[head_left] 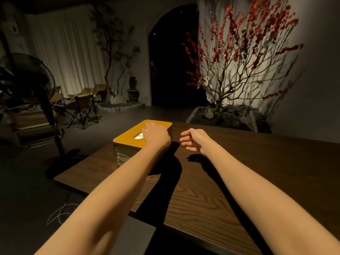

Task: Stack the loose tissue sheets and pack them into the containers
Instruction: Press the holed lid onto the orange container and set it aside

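Note:
A tissue box point(125, 138) with a yellow-orange lid and ribbed grey sides stands at the far left corner of the dark wooden table point(211, 190). White tissue point(138, 136) shows in the oval slot of the lid. My left hand point(156, 134) lies flat on the lid, fingers straight, partly covering the slot. My right hand point(195, 139) hovers just right of the box above the table, fingers loosely curled, holding nothing. No loose sheets are in view.
A standing fan point(31, 80) is on the floor to the left, folding chairs point(82, 103) behind it. A planter with a red-blossomed tree point(239, 57) stands beyond the table's far edge. A white cord point(58, 214) lies on the floor at left.

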Available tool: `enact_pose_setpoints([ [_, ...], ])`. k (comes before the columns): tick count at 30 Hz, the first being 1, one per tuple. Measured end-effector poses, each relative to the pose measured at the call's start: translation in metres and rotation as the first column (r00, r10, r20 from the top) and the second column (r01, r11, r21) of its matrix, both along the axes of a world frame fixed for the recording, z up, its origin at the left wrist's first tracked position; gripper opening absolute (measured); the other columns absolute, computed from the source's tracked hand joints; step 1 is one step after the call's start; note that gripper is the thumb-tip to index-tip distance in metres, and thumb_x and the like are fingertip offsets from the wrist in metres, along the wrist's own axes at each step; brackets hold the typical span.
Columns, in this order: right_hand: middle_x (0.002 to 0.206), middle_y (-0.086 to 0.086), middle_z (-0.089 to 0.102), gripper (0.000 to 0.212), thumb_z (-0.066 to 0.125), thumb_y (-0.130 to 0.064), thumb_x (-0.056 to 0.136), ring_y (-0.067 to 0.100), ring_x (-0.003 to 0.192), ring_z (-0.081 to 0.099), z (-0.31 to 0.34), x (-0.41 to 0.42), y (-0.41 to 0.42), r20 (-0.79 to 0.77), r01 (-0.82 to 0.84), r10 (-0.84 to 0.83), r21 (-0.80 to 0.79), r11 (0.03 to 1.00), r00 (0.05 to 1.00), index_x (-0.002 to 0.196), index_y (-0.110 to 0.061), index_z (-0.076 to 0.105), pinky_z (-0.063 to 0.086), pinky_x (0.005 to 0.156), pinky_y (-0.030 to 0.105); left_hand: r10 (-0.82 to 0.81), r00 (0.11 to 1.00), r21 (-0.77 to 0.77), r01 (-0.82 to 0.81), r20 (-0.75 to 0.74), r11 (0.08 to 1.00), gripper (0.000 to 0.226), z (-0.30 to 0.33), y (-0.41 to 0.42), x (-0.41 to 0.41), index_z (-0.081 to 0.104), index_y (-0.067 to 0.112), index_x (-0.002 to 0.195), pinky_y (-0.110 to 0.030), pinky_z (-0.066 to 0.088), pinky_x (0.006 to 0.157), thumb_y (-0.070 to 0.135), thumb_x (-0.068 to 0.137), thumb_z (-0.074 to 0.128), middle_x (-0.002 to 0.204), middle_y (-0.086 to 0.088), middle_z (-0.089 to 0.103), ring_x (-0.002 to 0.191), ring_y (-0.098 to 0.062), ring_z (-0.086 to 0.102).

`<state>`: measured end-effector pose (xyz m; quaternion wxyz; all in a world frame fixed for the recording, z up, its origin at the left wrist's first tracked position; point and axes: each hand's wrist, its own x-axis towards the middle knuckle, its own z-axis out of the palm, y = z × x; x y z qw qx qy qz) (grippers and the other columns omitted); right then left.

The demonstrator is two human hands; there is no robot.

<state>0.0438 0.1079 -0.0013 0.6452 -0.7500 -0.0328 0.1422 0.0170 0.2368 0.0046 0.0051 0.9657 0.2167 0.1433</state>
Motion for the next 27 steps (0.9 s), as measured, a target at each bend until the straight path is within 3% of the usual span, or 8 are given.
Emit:
enact_pose_setpoints([
  [7,0.114,0.011,0.064,0.033,0.037,-0.019,0.102,0.017,0.085,0.059,-0.003,0.002,-0.006,-0.03,0.039,-0.04,-0.026,0.999,0.999,0.121,-0.006,0.061,0.048,0.071,0.026,-0.097,0.991,0.145,0.084,0.087,0.986,0.028,-0.009,0.006,0.0,0.062,0.009,0.11,-0.039,0.037,0.094,0.029,0.097,0.05,0.117,-0.016,0.059,0.114,-0.032,0.048],
  [9,0.131,0.012,0.055,0.036,0.037,-0.02,0.102,0.02,0.101,0.054,-0.003,0.003,-0.006,-0.001,0.148,-0.148,-0.054,0.988,0.989,0.129,-0.005,0.055,0.046,0.078,0.028,-0.18,0.972,0.127,0.162,0.149,0.979,0.03,-0.009,0.007,0.0,0.063,0.01,0.101,-0.039,0.038,0.089,0.034,0.099,0.046,0.108,-0.014,0.063,0.108,-0.032,0.051],
  [12,0.153,0.012,0.025,0.05,0.034,-0.023,0.104,0.028,0.136,0.029,-0.008,0.004,-0.008,-0.005,0.337,-0.337,-0.022,0.941,0.941,0.149,-0.006,0.021,0.03,0.106,0.037,-0.32,0.916,0.127,0.297,0.242,0.946,0.041,-0.011,0.001,-0.002,0.065,0.012,0.085,-0.038,0.042,0.078,0.042,0.1,0.041,0.088,-0.011,0.066,0.089,-0.028,0.058],
  [15,0.136,0.012,0.035,0.044,0.028,-0.022,0.104,0.027,0.128,0.035,-0.011,0.003,-0.016,-0.089,0.512,-0.505,0.206,0.834,0.858,0.144,-0.004,0.025,0.03,0.102,0.036,-0.462,0.842,0.107,0.451,0.279,0.886,0.037,-0.012,-0.006,0.001,0.069,0.017,0.089,-0.035,0.043,0.07,0.037,0.1,0.04,0.081,-0.007,0.063,0.078,-0.024,0.057],
  [18,0.144,0.013,0.034,0.042,0.024,-0.024,0.105,0.029,0.13,0.036,-0.013,-0.003,-0.018,-0.196,0.581,-0.548,0.334,0.742,0.813,0.142,-0.005,0.027,0.03,0.108,0.039,-0.575,0.764,0.042,0.591,0.292,0.806,0.027,-0.014,-0.014,0.006,0.069,0.025,0.108,-0.031,0.047,0.069,0.036,0.098,0.047,0.094,-0.007,0.065,0.085,-0.022,0.059],
  [22,0.125,0.01,0.05,0.013,0.036,-0.021,0.101,0.026,0.11,0.05,-0.026,-0.002,-0.024,-0.091,0.661,-0.697,0.424,0.619,0.711,0.11,-0.018,0.045,0.044,0.093,0.038,-0.63,0.709,-0.026,0.671,0.318,0.741,0.033,-0.015,-0.027,0.01,0.061,0.027,0.129,-0.035,0.053,0.085,0.033,0.098,0.051,0.114,-0.004,0.068,0.099,-0.02,0.062],
  [25,0.124,0.009,0.052,0.027,0.042,-0.018,0.1,0.024,0.109,0.05,-0.032,-0.006,-0.034,-0.036,0.655,-0.712,0.427,0.623,0.701,0.126,-0.014,0.049,0.043,0.089,0.034,-0.514,0.742,-0.002,0.571,0.431,0.821,0.031,-0.02,-0.031,0.008,0.061,0.029,0.125,-0.034,0.037,0.099,0.033,0.096,0.052,0.111,-0.002,0.067,0.106,-0.019,0.056],
  [27,0.124,0.007,0.053,0.033,0.039,-0.023,0.102,0.022,0.108,0.049,-0.033,-0.008,-0.035,-0.029,0.631,-0.681,0.407,0.66,0.731,0.132,-0.015,0.048,0.042,0.095,0.036,-0.329,0.73,0.006,0.407,0.599,0.914,0.027,-0.029,-0.036,0.005,0.063,0.027,0.118,-0.035,0.029,0.098,0.03,0.093,0.054,0.111,0.001,0.065,0.11,-0.019,0.051],
])
